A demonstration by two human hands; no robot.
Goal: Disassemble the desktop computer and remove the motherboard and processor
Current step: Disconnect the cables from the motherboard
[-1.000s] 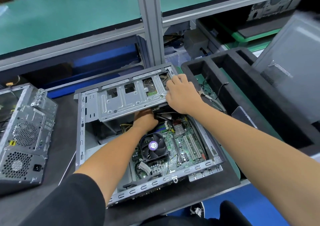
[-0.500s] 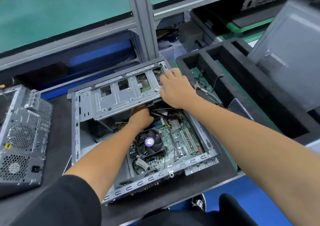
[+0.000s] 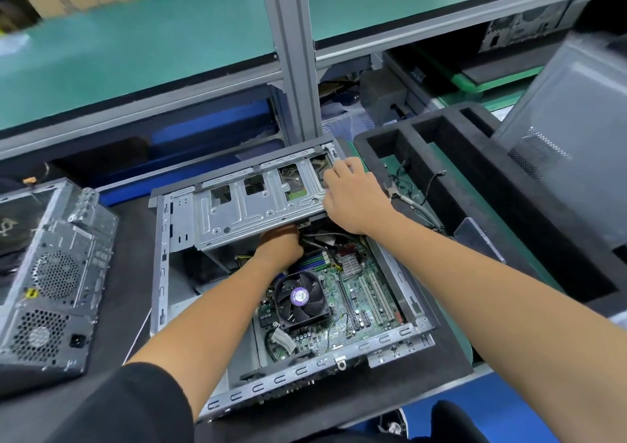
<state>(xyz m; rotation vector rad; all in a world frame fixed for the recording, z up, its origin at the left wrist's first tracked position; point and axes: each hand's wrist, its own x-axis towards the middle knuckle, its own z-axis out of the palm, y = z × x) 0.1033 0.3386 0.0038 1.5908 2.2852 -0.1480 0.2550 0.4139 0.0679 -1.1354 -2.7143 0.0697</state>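
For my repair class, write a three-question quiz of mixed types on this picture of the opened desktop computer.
1. True or false: the round black cooler fan with the purple sticker has been lifted off the green motherboard.
2. Multiple choice: the right hand rests on A) the grey perforated power supply box, B) the silver metal drive cage, C) the black foam tray.
3. Fill in: the left hand reaches ____ the drive cage.

Key: 1 false, the fan sits on the board; 2 B, at the cage's right end; 3 under, with its fingers hidden there.
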